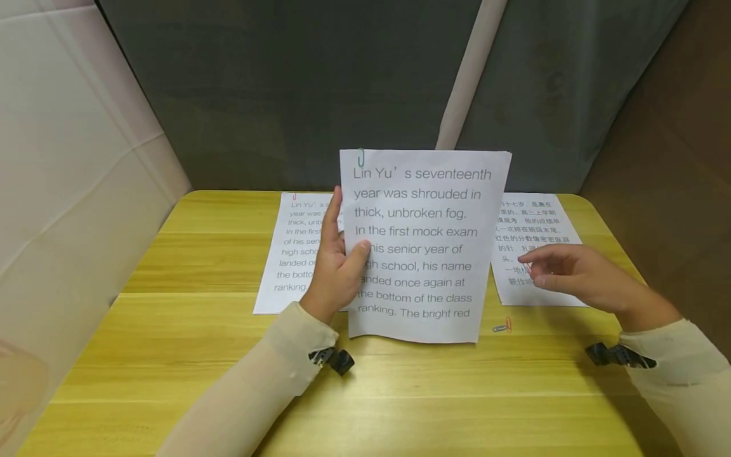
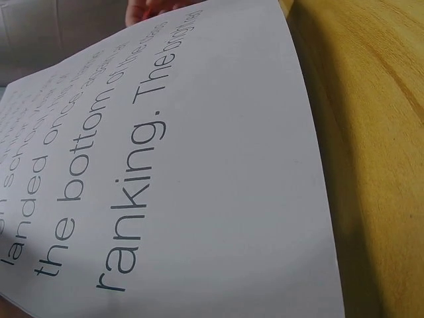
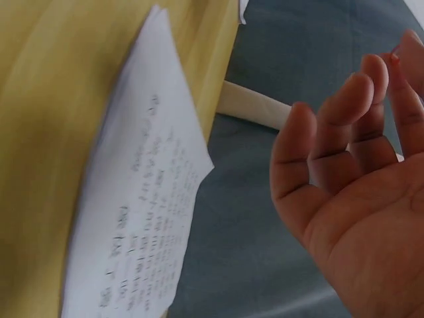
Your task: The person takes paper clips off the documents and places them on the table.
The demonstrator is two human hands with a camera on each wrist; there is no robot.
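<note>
Head view: left hand point(image 1: 334, 270) pinches upright English sheet point(image 1: 422, 247); right hand point(image 1: 562, 270) pinches small red clip point(image 3: 395, 57). Risk: one-edge grip, sheet may flop.

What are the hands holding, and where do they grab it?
The left hand holds the upright printed sheet by its left edge. The right hand seems to pinch something small and red at its fingertips.

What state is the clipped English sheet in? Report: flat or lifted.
Lifted: the left hand holds the sheet upright, its lower edge near the table.
</note>
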